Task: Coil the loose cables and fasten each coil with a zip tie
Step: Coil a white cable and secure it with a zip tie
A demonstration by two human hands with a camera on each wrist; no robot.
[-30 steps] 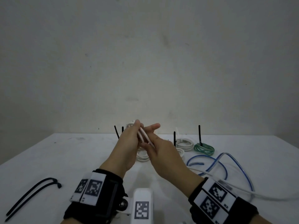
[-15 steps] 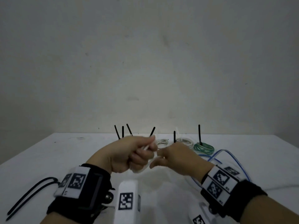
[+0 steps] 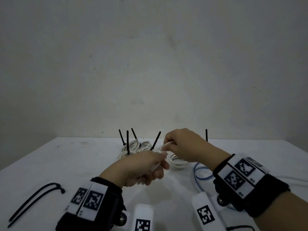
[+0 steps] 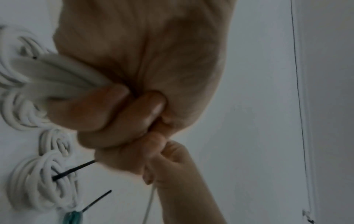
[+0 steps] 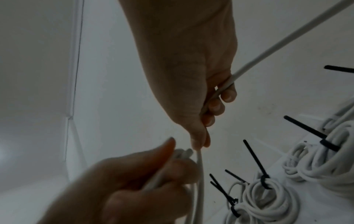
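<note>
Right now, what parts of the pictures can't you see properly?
- Head view: the right hand hides the coils behind it.
- Left wrist view: the left hand blurs and covers how many loops of white cable it holds.
- Head view: the blue cable runs under the right wrist.

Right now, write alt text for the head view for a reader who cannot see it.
Two bare hands work a white cable above a white table: the left hand grips gathered loops, the right hand pinches the next length. Behind lie white coils fastened with black zip ties.
</note>
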